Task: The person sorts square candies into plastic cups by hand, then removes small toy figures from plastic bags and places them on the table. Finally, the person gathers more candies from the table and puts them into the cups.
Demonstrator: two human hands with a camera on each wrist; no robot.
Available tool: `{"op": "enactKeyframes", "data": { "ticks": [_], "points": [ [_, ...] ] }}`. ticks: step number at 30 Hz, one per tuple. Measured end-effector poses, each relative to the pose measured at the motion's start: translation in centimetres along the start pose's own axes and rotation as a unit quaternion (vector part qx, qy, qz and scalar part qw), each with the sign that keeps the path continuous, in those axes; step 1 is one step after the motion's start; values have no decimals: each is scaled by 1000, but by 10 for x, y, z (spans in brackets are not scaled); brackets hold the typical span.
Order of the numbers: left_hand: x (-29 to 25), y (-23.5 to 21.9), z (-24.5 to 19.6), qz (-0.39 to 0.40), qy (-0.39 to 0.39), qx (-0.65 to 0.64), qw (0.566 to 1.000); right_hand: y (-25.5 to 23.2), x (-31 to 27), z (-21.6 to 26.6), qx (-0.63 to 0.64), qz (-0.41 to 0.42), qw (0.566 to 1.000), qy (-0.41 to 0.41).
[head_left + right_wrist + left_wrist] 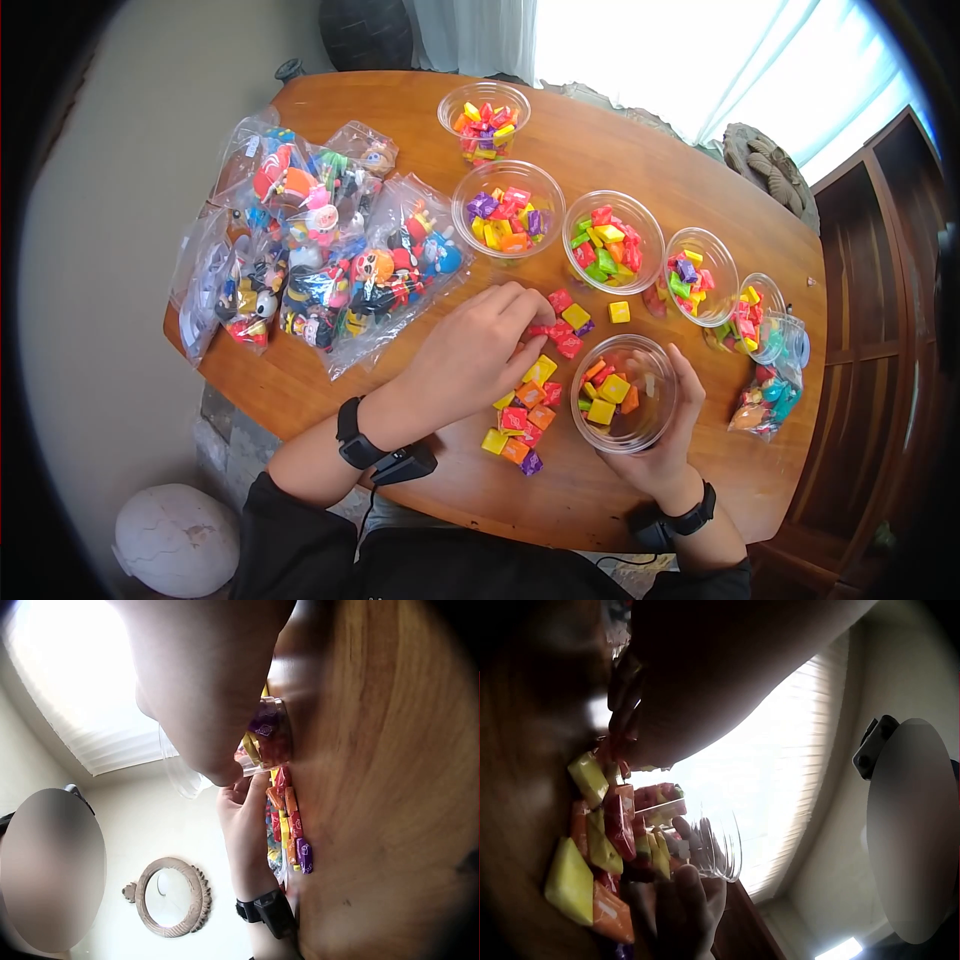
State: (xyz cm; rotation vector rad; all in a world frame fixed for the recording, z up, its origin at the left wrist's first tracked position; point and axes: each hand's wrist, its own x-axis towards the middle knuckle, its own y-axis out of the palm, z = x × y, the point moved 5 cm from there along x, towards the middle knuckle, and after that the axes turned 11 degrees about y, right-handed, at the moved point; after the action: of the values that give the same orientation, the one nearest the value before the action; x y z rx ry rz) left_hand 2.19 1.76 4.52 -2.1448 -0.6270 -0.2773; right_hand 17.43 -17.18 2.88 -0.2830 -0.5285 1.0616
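Note:
My left hand [480,340] reaches over the table with its fingers bent, thumb and forefinger at a red wrapped candy [541,329] on the edge of a small cluster. My right hand [668,440] holds a clear plastic cup [657,428] from its right side, fingers curved round the wall. Inside lie several yellow, orange, red and green candies [602,411]. Left of this cup, a loose pile of wrapped candies [530,415] rests on the wood. In the right wrist view, the left hand [247,832] appears beyond the cup, close to the candy row [291,817].
Several clear cups of candies, among them one cup [460,215], curve along the far side of the table [380,115]. Plastic bags of small figures [320,250] cover the left side. Another bag [768,395] lies at the right edge. A single yellow candy [619,312] sits above the held cup.

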Motion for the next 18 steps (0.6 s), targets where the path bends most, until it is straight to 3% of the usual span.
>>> {"op": "enactKeyframes", "data": {
  "ticks": [18],
  "points": [
    [-1, -1, 2, 2, 0, 9, 1000, 0, -1, -1, -8, -1, 1000, 4]
  ]
}}
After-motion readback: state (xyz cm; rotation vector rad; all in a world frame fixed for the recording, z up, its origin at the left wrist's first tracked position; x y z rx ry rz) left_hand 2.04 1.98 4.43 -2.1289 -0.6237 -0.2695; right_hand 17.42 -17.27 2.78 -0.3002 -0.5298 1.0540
